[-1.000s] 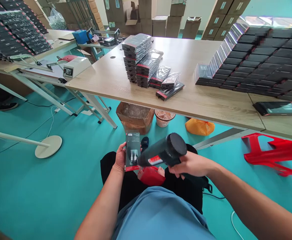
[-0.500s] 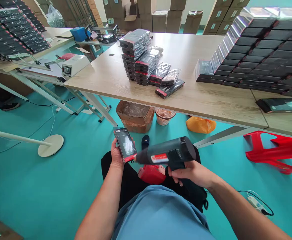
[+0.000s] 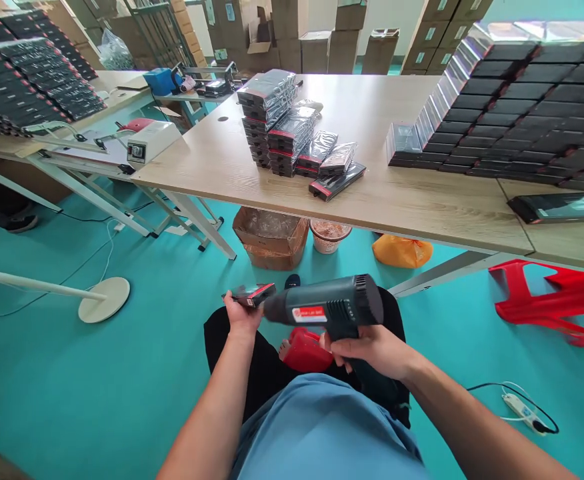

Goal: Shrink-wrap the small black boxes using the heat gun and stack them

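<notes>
My left hand [image 3: 242, 316] is closed on a flat black-and-red retail box [image 3: 253, 295], held over my lap and tipped so that a narrow side faces me. Around the handle of a dark green heat gun [image 3: 325, 307] my right hand [image 3: 367, 348] is wrapped. The gun lies level, its nozzle pointing left, close to the box's right end; whether they touch I cannot tell. On the wooden table [image 3: 422, 200] ahead, several similar film-wrapped boxes [image 3: 289, 137] stand in uneven stacks, with one loose box [image 3: 338, 181] in front.
A large stack of black boxes [image 3: 512, 113] fills the table's right side, and a single box [image 3: 562, 207] lies near its edge. Beneath are a carton [image 3: 272, 250], a waste basket [image 3: 328, 243] and an orange bag [image 3: 403, 251]. A red stool [image 3: 547, 300] and a power strip [image 3: 525, 410] are to my right.
My left hand has turned the box from showing its broad front to showing a narrow side. The heat gun has shifted slightly left, still in my right hand.
</notes>
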A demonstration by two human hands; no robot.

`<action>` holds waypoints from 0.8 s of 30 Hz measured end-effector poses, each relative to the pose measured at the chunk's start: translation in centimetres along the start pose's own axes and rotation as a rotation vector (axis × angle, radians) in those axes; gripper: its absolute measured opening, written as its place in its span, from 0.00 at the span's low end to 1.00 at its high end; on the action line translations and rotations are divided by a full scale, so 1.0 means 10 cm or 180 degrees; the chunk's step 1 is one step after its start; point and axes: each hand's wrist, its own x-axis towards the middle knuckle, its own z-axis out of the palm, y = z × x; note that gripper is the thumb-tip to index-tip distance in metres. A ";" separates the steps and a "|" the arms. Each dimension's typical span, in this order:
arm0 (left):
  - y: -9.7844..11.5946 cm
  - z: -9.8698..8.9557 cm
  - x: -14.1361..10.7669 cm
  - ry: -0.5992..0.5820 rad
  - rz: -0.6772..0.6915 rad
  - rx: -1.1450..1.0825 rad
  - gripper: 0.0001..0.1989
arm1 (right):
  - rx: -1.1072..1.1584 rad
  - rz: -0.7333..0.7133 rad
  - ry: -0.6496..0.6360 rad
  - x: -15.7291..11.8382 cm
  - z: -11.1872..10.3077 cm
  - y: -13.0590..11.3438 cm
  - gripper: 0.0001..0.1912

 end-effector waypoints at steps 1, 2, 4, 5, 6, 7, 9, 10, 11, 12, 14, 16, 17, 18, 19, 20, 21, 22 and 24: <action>-0.01 0.00 0.00 0.0061 0.0046 0.0038 0.29 | -0.0032 0.0012 -0.0107 -0.01 0.02 -0.01 0.13; -0.02 0.01 -0.01 0.0111 0.0118 0.0034 0.29 | -0.0028 -0.0021 -0.0106 -0.01 0.04 -0.02 0.13; -0.03 0.03 -0.03 0.0151 0.0197 -0.0077 0.29 | 0.0119 -0.0145 0.0191 0.01 0.04 -0.02 0.13; -0.03 0.05 -0.04 0.0145 0.0181 -0.0150 0.29 | 0.0246 -0.0197 0.0396 0.02 0.02 -0.01 0.13; -0.02 0.07 -0.06 0.0158 0.0158 -0.0212 0.29 | 0.0392 -0.0215 0.0575 0.03 -0.02 0.00 0.13; -0.01 0.08 -0.08 0.0190 0.0140 -0.0256 0.29 | 0.0538 -0.0193 0.0686 0.03 -0.07 0.00 0.14; 0.00 0.11 -0.12 0.0229 0.0142 -0.0323 0.29 | 0.0769 -0.0087 0.0730 0.01 -0.17 0.01 0.17; 0.00 0.12 -0.13 0.0233 0.0155 -0.0351 0.30 | 0.0858 -0.0027 0.0717 0.00 -0.20 0.01 0.18; 0.00 0.13 -0.13 0.0228 0.0171 -0.0370 0.30 | 0.0939 0.0029 0.0712 -0.02 -0.23 0.00 0.19; 0.00 0.14 -0.14 0.0217 0.0179 -0.0378 0.30 | 0.1013 0.0063 0.0716 -0.03 -0.24 0.00 0.19; -0.02 0.16 -0.13 0.0188 0.0163 -0.0364 0.29 | 0.1137 0.0065 0.0733 -0.04 -0.22 0.00 0.19; -0.03 0.15 -0.13 0.0148 0.0154 -0.0345 0.28 | 0.1215 0.0045 0.0753 -0.02 -0.19 -0.01 0.18; -0.03 0.15 -0.13 0.0127 0.0162 -0.0336 0.27 | 0.1231 0.0039 0.0763 0.00 -0.19 -0.01 0.17; -0.03 0.13 -0.14 0.0086 0.0165 -0.0311 0.26 | 0.1235 0.0040 0.0772 0.01 -0.19 -0.01 0.17; -0.02 0.11 -0.14 0.0002 0.0158 -0.0266 0.24 | 0.1228 0.0049 0.0781 0.02 -0.20 -0.01 0.17; 0.00 0.09 -0.15 -0.0138 0.0134 -0.0207 0.23 | 0.1211 0.0061 0.0781 0.02 -0.23 -0.01 0.18; 0.02 0.06 -0.16 -0.0315 0.0091 -0.0134 0.22 | 0.1180 0.0077 0.0766 0.01 -0.26 -0.01 0.18; 0.05 0.02 -0.16 -0.0495 0.0030 -0.0044 0.22 | 0.1141 0.0088 0.0744 0.00 -0.29 0.00 0.19; 0.11 -0.04 -0.14 -0.0753 -0.0055 0.0120 0.21 | 0.1057 0.0103 0.0695 -0.05 -0.36 0.00 0.20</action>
